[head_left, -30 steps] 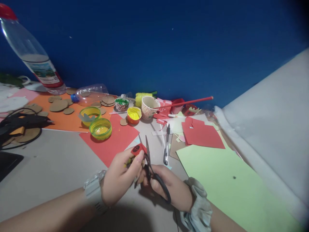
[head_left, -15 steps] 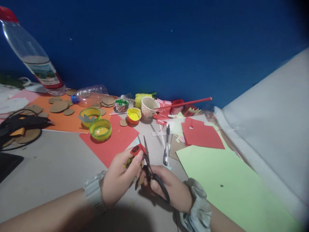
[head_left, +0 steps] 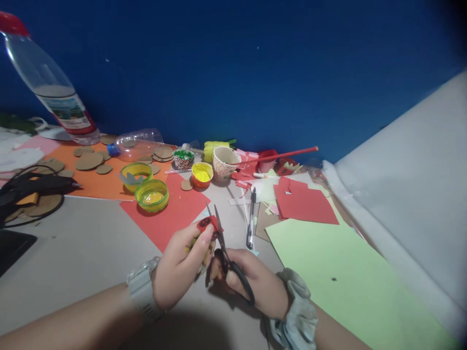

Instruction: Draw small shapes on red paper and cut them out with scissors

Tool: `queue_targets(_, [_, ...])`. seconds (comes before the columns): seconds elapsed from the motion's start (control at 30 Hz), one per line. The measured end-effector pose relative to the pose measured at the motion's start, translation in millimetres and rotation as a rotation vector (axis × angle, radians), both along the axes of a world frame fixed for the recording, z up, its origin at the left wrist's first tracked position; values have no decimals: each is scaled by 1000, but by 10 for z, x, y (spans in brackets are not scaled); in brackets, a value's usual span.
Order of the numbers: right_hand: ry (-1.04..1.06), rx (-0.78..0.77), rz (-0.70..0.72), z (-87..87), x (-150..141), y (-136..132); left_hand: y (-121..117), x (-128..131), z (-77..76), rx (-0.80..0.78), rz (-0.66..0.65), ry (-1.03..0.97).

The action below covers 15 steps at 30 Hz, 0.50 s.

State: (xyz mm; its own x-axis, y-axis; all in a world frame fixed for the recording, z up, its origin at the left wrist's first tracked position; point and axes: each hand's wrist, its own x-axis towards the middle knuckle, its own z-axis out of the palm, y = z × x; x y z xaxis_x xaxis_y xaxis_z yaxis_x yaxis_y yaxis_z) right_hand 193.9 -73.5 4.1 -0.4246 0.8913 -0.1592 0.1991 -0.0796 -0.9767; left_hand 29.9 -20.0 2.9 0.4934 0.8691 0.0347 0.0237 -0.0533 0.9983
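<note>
My left hand (head_left: 186, 265) is closed, pinching a small piece of red paper (head_left: 206, 222) with dark oval marks between thumb and fingers. Something yellowish shows under those fingers, mostly hidden. In my right hand (head_left: 251, 277) is a pair of scissors (head_left: 226, 257) with black handles. The blades point away from me, slightly apart, with the red paper between or against them; I cannot tell which. Past the blade tips lies a red sheet (head_left: 182, 209). A black pen (head_left: 251, 218) rests just right of the scissors.
Yellow-green bowls (head_left: 152, 196), small cups (head_left: 202, 175) and a patterned cup (head_left: 225, 164) with a red stick stand along the back. A tall bottle (head_left: 67, 109) and a glue gun (head_left: 47, 184) are at left. Green paper (head_left: 328, 262) and red paper (head_left: 306, 201) lie at right.
The scissor blades have come a little closer together at the red paper, and their tips have shifted slightly left. Both hands stay nearly in place.
</note>
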Motion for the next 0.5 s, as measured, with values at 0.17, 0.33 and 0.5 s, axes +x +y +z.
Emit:
queue_targets(0.17, [-1, -12, -7, -3, 0, -3, -1, 1, -14, -4, 13, 15])
queue_targets(0.33, [14, -28, -13, -15, 0, -9, 0, -7, -29, -27, 9, 9])
queue_targets(0.5, [24, -52, -24, -21, -9, -15, 5, -13, -33, -24, 28, 22])
